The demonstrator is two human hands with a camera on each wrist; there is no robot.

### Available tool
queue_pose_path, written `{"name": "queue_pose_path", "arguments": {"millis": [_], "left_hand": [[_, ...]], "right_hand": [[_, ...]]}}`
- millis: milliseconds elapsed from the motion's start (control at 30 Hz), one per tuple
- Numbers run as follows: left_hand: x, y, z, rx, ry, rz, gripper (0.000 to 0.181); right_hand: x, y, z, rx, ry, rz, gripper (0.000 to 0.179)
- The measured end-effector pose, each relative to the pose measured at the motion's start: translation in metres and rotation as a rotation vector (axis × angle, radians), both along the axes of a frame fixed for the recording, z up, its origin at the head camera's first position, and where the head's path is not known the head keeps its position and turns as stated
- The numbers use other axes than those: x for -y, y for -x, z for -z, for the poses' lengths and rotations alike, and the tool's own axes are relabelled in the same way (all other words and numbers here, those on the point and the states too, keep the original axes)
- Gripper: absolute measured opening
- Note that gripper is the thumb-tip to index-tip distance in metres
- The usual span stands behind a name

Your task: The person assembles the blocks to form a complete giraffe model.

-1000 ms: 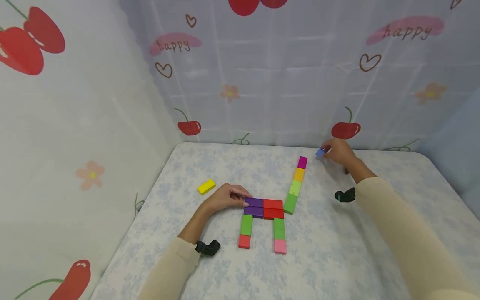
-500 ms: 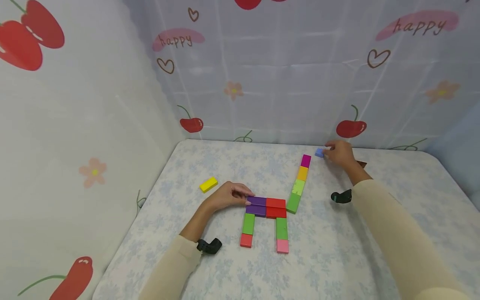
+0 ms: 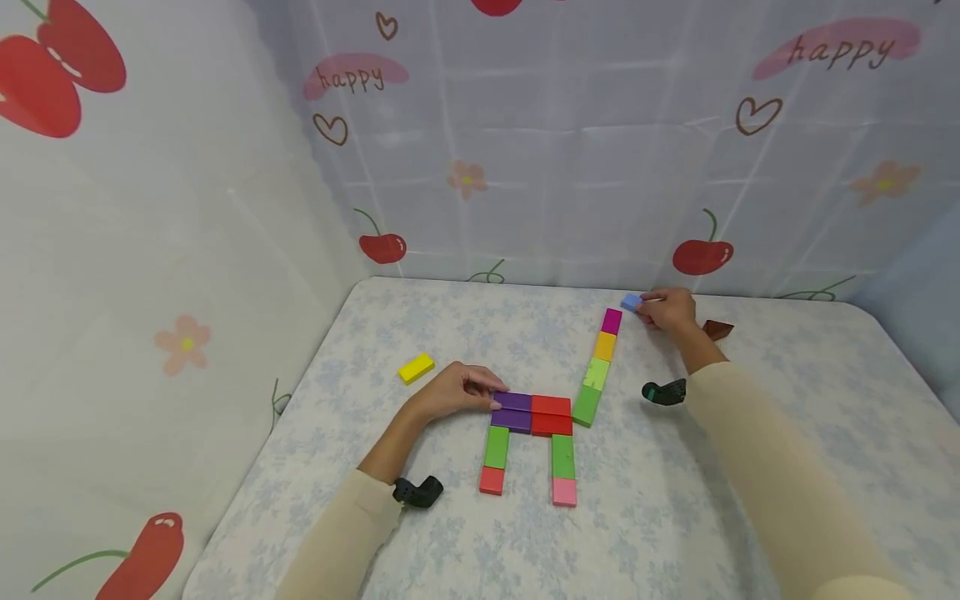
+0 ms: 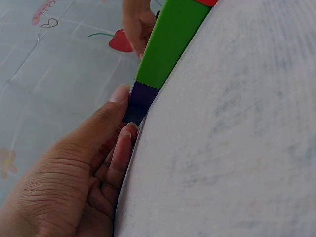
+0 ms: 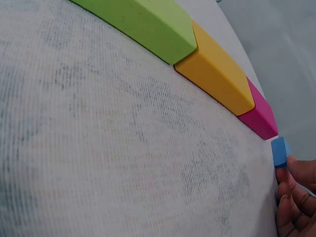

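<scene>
My right hand (image 3: 670, 311) pinches a small blue block (image 3: 631, 302) between thumb and fingers near the table's far edge. In the right wrist view the blue block (image 5: 279, 152) is right by the end of a magenta block (image 5: 260, 112). That magenta block tops a slanted row with an orange block (image 3: 604, 346), a light green block (image 3: 596, 373) and a green block (image 3: 587, 405). My left hand (image 3: 453, 390) holds the left end of two stacked rows, thumb and fingertips at the purple blocks (image 3: 513, 402). Red blocks (image 3: 551, 406) adjoin these on the right.
Two legs of green blocks (image 3: 497, 447) run down from the rows, ending in a red block (image 3: 492, 481) and a pink block (image 3: 565, 492). A yellow block (image 3: 416, 368) lies at left. A brown triangular block (image 3: 717, 330) lies behind my right wrist.
My right hand has moved left with the blue block, bringing it to the magenta end of the slanted row. The brown block now shows more. My left hand stays at the purple blocks.
</scene>
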State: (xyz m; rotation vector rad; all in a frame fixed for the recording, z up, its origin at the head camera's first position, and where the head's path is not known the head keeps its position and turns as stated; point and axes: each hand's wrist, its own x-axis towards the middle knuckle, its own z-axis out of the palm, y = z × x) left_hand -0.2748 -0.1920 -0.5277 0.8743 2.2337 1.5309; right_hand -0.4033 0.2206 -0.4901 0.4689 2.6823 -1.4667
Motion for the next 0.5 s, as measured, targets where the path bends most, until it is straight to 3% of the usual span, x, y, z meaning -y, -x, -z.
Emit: {"name": "queue_pose_path", "arguments": {"millis": [200, 500], "left_hand": [[0.0024, 0.0010, 0.0010, 0.000, 0.013, 0.003, 0.027], [0.0009, 0.0014, 0.0028, -0.005, 0.020, -0.004, 0.028]], "right_hand": [[0.0121, -0.0033, -0.0010, 0.026, -0.094, -0.013, 0.044], [0.0092, -0.0030, 0.0026, 0.028, -0.114, -0.078, 0.045]]}}
